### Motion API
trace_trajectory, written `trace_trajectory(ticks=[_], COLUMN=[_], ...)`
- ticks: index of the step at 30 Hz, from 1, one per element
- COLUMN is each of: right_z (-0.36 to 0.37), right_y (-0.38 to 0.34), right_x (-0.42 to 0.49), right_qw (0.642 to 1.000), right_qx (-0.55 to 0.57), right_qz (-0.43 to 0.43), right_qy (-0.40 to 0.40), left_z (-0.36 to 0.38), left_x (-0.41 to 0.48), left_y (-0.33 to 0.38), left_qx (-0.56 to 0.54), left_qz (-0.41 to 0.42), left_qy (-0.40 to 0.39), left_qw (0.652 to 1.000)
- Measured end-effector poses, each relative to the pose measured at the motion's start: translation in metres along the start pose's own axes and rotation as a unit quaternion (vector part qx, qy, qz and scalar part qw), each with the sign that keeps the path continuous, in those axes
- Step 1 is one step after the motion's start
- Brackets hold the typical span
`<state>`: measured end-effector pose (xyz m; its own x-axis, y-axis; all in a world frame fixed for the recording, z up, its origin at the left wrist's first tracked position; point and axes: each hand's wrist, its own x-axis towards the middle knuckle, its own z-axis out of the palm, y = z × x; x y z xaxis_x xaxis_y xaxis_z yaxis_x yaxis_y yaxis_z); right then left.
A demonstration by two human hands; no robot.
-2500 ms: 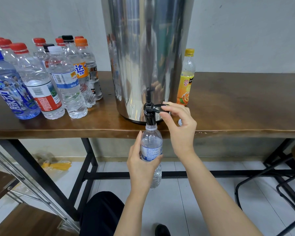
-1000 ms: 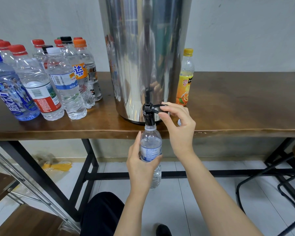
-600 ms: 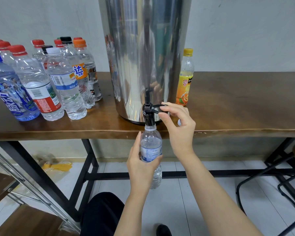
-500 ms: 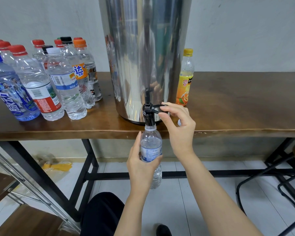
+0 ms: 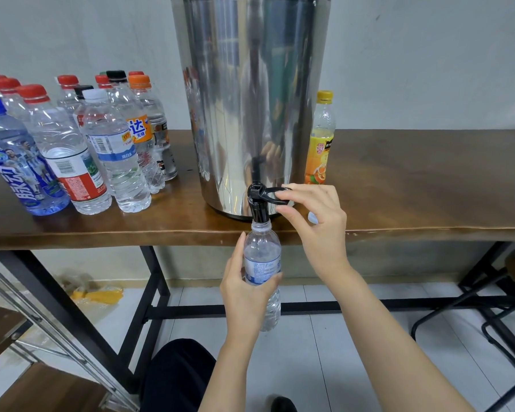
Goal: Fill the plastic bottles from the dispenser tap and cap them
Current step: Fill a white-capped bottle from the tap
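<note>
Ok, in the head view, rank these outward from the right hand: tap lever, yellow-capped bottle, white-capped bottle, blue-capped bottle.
1. Tap lever: pinched by the right hand.
2. Yellow-capped bottle: behind it, right of the dispenser.
3. White-capped bottle: left group.
4. Blue-capped bottle: far left.

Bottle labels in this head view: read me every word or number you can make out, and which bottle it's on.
"脉动": blue-capped bottle, in white letters.
"达": orange-capped bottle, on its orange label.
Too small or blurred to read: the print on the red-labelled bottle, the white-capped bottle, the yellow-capped bottle, and the small bottle that the left hand holds under the tap.
</note>
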<state>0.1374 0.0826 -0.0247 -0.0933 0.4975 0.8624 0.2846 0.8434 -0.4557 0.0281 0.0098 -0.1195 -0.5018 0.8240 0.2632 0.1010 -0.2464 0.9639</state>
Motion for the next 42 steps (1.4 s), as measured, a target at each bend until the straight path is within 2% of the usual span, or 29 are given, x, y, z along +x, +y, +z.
trace_trajectory(ticks=[10, 27, 33, 37, 42], right_z=[-0.006, -0.007, 0.007, 0.027, 0.007], right_y=[-0.001, -0.001, -0.014, -0.025, -0.011], right_x=[0.002, 0.03, 0.056, 0.072, 0.066], right_qw=[0.991, 0.983, 0.986, 0.992, 0.991], right_qx=[-0.101, -0.079, -0.055, -0.013, -0.048], right_qz=[-0.091, -0.152, -0.129, -0.008, -0.004], right_qy=[-0.006, -0.07, -0.093, -0.127, -0.122], left_z=[-0.002, -0.003, -0.003, -0.004, -0.006], left_x=[0.001, 0.005, 0.005, 0.005, 0.007], left_y=[0.0, -0.003, -0.003, 0.0, -0.002], left_qx=[0.004, 0.004, 0.007, 0.01, 0.013], left_qz=[-0.001, -0.006, -0.004, -0.002, -0.002], left_qy=[-0.009, -0.006, -0.003, -0.005, -0.003], left_qw=[1.0, 1.0, 1.0, 1.0, 1.0])
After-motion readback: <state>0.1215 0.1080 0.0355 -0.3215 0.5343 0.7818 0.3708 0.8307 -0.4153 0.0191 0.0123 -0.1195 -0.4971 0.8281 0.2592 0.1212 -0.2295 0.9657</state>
